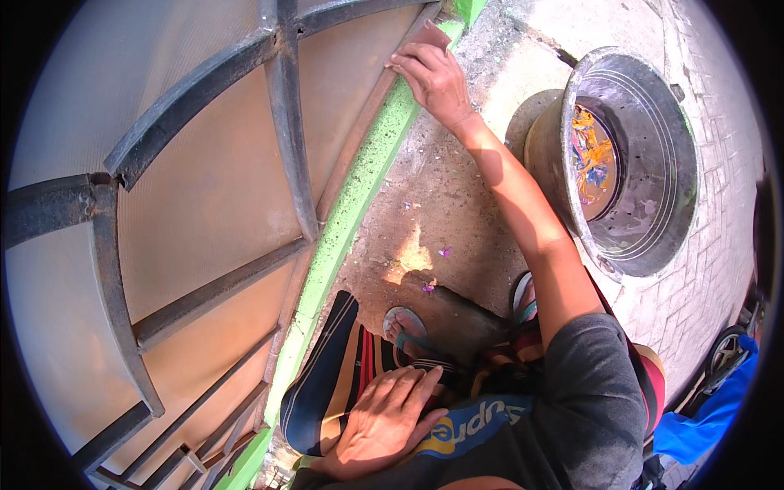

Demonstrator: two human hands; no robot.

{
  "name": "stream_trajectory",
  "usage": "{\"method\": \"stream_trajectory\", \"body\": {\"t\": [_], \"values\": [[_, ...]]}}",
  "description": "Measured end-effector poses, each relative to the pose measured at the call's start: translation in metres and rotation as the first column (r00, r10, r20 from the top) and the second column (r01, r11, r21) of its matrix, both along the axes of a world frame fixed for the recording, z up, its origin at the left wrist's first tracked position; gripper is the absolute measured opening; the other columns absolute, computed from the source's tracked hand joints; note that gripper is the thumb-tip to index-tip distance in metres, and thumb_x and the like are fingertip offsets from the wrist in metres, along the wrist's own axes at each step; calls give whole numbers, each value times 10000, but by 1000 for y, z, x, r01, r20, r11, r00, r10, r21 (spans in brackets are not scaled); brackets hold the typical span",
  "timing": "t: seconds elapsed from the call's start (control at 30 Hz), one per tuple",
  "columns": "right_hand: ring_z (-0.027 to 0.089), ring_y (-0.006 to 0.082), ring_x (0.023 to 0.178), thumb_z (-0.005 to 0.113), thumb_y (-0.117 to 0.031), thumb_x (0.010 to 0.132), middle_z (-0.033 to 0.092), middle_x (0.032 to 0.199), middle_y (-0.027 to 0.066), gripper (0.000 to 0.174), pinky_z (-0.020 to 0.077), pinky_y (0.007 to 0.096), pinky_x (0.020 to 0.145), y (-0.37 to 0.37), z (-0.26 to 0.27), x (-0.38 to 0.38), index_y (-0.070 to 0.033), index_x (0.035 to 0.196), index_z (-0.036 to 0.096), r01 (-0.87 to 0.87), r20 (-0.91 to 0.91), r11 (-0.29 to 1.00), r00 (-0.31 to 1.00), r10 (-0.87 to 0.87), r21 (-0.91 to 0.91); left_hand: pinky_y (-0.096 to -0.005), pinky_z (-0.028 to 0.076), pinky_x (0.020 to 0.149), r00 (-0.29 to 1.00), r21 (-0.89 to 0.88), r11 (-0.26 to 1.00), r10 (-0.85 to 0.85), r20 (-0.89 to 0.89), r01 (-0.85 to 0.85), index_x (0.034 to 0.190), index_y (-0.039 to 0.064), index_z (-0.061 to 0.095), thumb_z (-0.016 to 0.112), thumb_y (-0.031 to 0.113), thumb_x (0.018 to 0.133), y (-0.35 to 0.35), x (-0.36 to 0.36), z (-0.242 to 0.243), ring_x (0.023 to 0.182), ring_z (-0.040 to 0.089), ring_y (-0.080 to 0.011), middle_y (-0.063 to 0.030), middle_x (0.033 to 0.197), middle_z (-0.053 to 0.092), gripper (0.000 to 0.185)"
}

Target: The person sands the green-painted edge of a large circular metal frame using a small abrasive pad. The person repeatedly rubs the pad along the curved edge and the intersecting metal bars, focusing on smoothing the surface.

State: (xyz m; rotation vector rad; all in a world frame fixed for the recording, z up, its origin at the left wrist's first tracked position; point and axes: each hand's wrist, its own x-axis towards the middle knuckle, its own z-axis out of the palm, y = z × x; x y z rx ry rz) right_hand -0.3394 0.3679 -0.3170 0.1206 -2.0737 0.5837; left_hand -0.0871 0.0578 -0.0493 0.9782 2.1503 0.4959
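My right hand (pixel 436 79) is stretched far forward with a folded piece of brown sandpaper (pixel 432 37) under its fingers. It presses at the lower bar (pixel 352 162) of a metal frame, just above a green-painted ledge (pixel 361 196). That bar is reddish brown, while the other bars (pixel 220 92) of the frame are dark grey and worn. Behind them is a translucent tan panel (pixel 208 177). My left hand (pixel 383 416) lies flat on my striped trouser leg, fingers slightly apart, holding nothing.
A large dark basin (pixel 649 165) stands to my right, with murky water and a yellow-and-blue cloth (pixel 591 153) in it. My sandalled feet (pixel 407 327) are on the concrete ground (pixel 465 233), among fallen petals. Blue fabric (pixel 704 422) and a wheel (pixel 726 352) are at lower right.
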Motion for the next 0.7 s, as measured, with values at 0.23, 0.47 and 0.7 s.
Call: {"method": "stream_trajectory", "body": {"t": [0.23, 0.47, 0.7], "values": [[609, 262, 890, 793, -148, 860, 655, 940, 37, 95, 476, 402, 799, 63, 6, -54, -123, 952, 794, 410, 5, 912, 912, -410, -13, -419, 501, 1074, 1000, -43, 999, -24, 3, 24, 1434, 69, 574, 727, 388, 947, -2, -5, -6, 1222, 610, -291, -130, 1258, 658, 602], [582, 241, 900, 789, -132, 873, 623, 917, 16, 164, 453, 383, 798, 48, -3, -34, -156, 1034, 814, 336, 53, 938, 939, -341, 78, -422, 494, 1087, 999, -34, 999, -29, 43, 30, 1447, 72, 564, 723, 390, 948, -2, -8, -7, 1228, 607, -292, -131, 1271, 653, 612], [583, 239, 916, 780, -129, 883, 625, 938, 17, 193, 453, 369, 802, 56, 2, -39, -153, 1073, 810, 389, 55, 921, 919, -390, 27, -412, 500, 1080, 999, -30, 999, -27, 40, 28, 1449, 76, 566, 733, 392, 934, -6, -8, -8, 1221, 608, -279, -124, 1253, 651, 628]]}}
